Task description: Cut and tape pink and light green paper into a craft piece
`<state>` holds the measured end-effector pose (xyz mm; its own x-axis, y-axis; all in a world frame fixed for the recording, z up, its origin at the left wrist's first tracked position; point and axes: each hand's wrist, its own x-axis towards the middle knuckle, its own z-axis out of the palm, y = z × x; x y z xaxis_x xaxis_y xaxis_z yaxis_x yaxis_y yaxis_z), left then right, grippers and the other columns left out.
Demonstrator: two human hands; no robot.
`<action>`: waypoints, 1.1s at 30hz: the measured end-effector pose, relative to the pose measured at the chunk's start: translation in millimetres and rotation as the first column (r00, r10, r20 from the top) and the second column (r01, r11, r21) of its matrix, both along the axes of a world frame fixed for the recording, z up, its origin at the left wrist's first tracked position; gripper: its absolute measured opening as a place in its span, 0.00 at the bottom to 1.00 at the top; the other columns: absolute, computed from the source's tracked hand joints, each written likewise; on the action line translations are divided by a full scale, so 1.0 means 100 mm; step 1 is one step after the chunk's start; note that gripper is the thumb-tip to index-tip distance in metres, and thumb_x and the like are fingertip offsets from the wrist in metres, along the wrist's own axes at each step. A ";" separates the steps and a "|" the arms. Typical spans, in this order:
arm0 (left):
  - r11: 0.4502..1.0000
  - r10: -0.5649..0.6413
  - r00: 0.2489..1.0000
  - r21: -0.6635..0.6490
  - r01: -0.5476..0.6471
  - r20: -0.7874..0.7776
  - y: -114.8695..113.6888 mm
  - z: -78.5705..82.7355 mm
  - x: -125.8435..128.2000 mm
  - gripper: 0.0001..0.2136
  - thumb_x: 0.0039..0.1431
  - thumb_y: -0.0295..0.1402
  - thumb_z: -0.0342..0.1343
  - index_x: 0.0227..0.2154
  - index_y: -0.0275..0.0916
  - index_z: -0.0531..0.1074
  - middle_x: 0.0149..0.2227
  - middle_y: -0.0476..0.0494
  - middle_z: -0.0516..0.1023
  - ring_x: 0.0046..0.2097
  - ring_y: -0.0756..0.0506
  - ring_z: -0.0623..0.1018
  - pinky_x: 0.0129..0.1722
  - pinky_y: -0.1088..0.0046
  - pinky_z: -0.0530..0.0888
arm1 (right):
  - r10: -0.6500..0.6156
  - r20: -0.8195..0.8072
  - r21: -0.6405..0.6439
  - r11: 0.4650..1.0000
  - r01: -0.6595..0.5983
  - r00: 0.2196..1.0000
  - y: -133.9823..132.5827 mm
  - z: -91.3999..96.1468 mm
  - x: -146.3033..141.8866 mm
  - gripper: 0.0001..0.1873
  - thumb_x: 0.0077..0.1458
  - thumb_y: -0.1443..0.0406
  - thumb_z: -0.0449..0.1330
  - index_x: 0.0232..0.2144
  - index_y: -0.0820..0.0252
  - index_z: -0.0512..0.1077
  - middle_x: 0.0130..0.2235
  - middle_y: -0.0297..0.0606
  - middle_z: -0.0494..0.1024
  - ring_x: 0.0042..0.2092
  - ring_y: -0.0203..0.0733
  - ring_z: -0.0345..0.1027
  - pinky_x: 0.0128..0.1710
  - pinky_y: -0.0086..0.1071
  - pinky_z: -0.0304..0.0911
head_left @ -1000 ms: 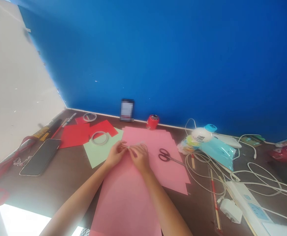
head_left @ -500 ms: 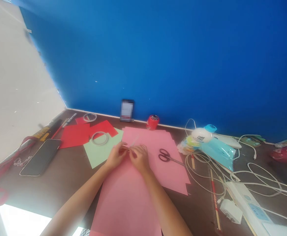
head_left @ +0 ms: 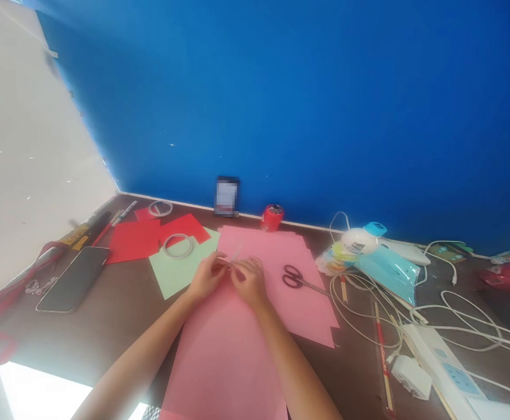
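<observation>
My left hand (head_left: 209,276) and my right hand (head_left: 248,282) meet over the pink paper sheets (head_left: 232,361), fingertips pinched together. Whatever sits between the fingers is too small and hidden to name. Just beyond the fingertips a faint whitish strip (head_left: 239,251) shows against the pink paper. To the right of my right hand lies a pair of dark-handled scissors (head_left: 293,277), its blades pointing right. Left of my left hand is a pale green sheet (head_left: 171,277) with a ring-shaped roll of tape (head_left: 178,246) on it.
Red paper pieces (head_left: 134,240) and a phone (head_left: 73,279) lie at left. Along the blue wall stand a framed dark-edged object (head_left: 227,196) and a red container (head_left: 273,218). A white bottle (head_left: 355,242), tangled cables (head_left: 368,332) and a power strip (head_left: 447,364) crowd the right.
Both hands keep the same pinched pose over the pink paper. The view shifts very slightly; nothing on the table has visibly moved.
</observation>
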<state>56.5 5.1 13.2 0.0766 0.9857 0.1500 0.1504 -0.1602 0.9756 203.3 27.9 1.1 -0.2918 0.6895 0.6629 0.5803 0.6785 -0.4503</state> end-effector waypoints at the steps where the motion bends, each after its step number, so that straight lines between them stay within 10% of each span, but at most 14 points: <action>1: 1.000 0.002 1.000 -0.002 -0.002 0.000 0.00 0.00 0.00 0.11 0.54 0.34 0.50 0.41 0.42 0.63 0.36 0.45 0.78 0.40 0.46 0.77 0.43 0.68 0.71 | -0.003 0.006 0.002 1.000 0.003 1.000 0.00 0.00 0.00 0.09 0.52 0.70 0.53 0.30 0.55 0.72 0.31 0.33 0.79 0.33 0.38 0.70 0.48 0.44 0.55; 15: 0.997 0.073 0.997 -0.010 -0.073 -0.012 0.03 -0.01 -0.03 0.11 0.51 0.31 0.52 0.40 0.42 0.64 0.34 0.46 0.78 0.41 0.46 0.76 0.44 0.67 0.71 | -0.168 -0.163 -0.055 0.985 0.161 0.972 0.05 -0.04 0.02 0.07 0.50 0.68 0.54 0.25 0.56 0.72 0.27 0.35 0.77 0.31 0.40 0.68 0.40 0.40 0.61; 22: 0.982 0.190 0.981 -0.008 -0.190 -0.029 0.09 -0.04 -0.12 0.11 0.51 0.31 0.52 0.40 0.41 0.65 0.33 0.46 0.77 0.39 0.46 0.77 0.43 0.67 0.70 | -0.500 -0.528 -0.457 0.849 0.266 0.686 0.17 -0.03 0.22 0.13 0.47 0.59 0.57 0.29 0.62 0.74 0.29 0.40 0.78 0.32 0.43 0.71 0.33 0.35 0.65; 28: 0.975 0.223 0.973 0.009 -0.223 -0.052 0.11 -0.05 -0.18 0.11 0.50 0.31 0.52 0.39 0.42 0.65 0.32 0.48 0.77 0.36 0.46 0.76 0.40 0.69 0.70 | -0.659 -0.624 -0.545 0.752 0.370 0.420 0.35 -0.08 0.52 0.12 0.46 0.61 0.56 0.26 0.65 0.74 0.26 0.41 0.78 0.33 0.44 0.72 0.37 0.36 0.65; 33: 0.971 0.239 0.961 0.026 -0.237 -0.141 0.12 -0.06 -0.21 0.11 0.51 0.31 0.50 0.39 0.42 0.65 0.33 0.48 0.77 0.36 0.47 0.75 0.38 0.70 0.69 | -0.650 -0.669 -0.536 0.758 0.372 0.361 0.40 -0.15 0.68 0.15 0.47 0.60 0.54 0.31 0.66 0.75 0.36 0.44 0.78 0.39 0.44 0.70 0.38 0.36 0.65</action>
<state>35.0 17.3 6.7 -0.1389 0.9767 0.1635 0.3222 -0.1115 0.9401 271.0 68.3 -13.6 0.7180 0.6757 0.1670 0.0766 0.1618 -0.9838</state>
